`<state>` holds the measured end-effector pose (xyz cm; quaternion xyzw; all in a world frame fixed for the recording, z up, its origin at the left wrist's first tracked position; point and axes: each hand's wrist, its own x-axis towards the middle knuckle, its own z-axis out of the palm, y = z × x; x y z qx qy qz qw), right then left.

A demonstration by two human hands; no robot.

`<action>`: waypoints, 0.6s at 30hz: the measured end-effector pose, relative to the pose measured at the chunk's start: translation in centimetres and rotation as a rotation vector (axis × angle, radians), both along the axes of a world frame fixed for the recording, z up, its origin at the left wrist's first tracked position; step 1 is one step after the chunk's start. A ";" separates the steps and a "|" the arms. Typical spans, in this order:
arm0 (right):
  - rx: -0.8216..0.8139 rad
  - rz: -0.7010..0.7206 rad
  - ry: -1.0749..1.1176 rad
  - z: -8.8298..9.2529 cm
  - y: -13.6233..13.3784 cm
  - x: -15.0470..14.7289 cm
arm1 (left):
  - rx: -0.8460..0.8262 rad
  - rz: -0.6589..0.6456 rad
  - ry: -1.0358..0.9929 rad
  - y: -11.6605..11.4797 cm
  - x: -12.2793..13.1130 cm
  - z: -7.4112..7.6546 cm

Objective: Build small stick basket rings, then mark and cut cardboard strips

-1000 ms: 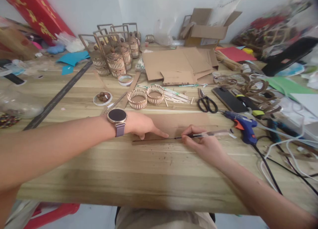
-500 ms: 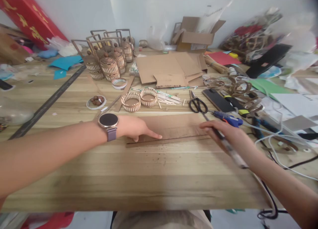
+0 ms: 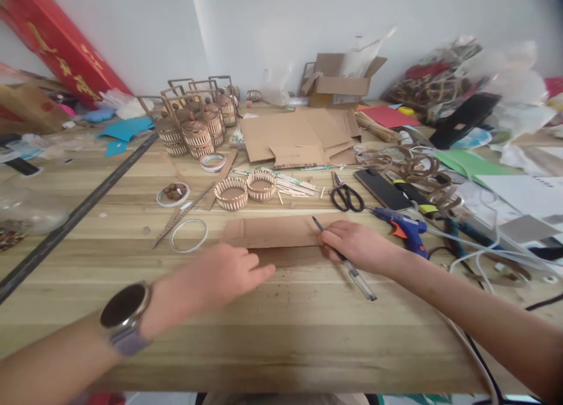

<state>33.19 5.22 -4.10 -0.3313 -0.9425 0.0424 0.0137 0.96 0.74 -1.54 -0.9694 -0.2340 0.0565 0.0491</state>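
Observation:
A brown cardboard strip [image 3: 281, 231] lies on the wooden table in front of me, its near edge seeming slightly raised with a shadow under it. At the strip's right end, my right hand [image 3: 354, 244] is closed round a pen [image 3: 358, 279], tip pointing up and left, fingers touching the cardboard. My left hand [image 3: 229, 273] hovers just short of the strip's near left corner, smeared by motion, holding nothing, its index finger stretched out. A white tape ring [image 3: 189, 236] lies left of the strip. Beyond the strip stand two small stick-walled rings [image 3: 231, 194].
Black scissors [image 3: 347, 195], a phone [image 3: 382, 189] and a blue glue gun [image 3: 407, 226] lie to the right, with tangled cables beyond. Farther back are flat cardboard sheets [image 3: 290, 132], lantern-like stick pots [image 3: 197, 138] and an open box [image 3: 338, 88].
My left hand has lifted off the cardboard and pulled back left, uncovering the tape ring. My right hand has moved left with the pen onto the strip's right end.

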 end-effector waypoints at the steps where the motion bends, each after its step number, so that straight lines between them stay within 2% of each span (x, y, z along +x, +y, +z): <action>1: 0.016 -0.013 0.000 -0.2 0.2 0.1 | 0.010 -0.028 -0.034 -1.1 0.0 0.0; 4: 0.139 -0.018 -0.011 -1.3 0.8 0.3 | -0.010 -0.066 -0.098 -3.8 0.4 -0.1; 7: 0.283 0.047 -0.047 -2.0 1.4 0.4 | -0.037 -0.007 -0.171 -4.9 0.9 -0.7; 9: 0.326 0.037 -0.065 -1.9 1.9 0.3 | -0.046 0.038 -0.212 -4.9 1.2 -1.4; 11: 0.328 -0.050 -0.086 -1.2 2.5 0.2 | -0.069 0.075 -0.237 -4.5 1.5 -1.8; 15: 0.302 -0.254 -0.152 0.2 4.6 0.1 | -0.182 0.152 -0.235 -3.4 2.6 -1.7; 18: 0.304 -0.302 -0.170 0.3 6.3 0.1 | -0.248 0.212 -0.209 -2.7 3.5 -1.5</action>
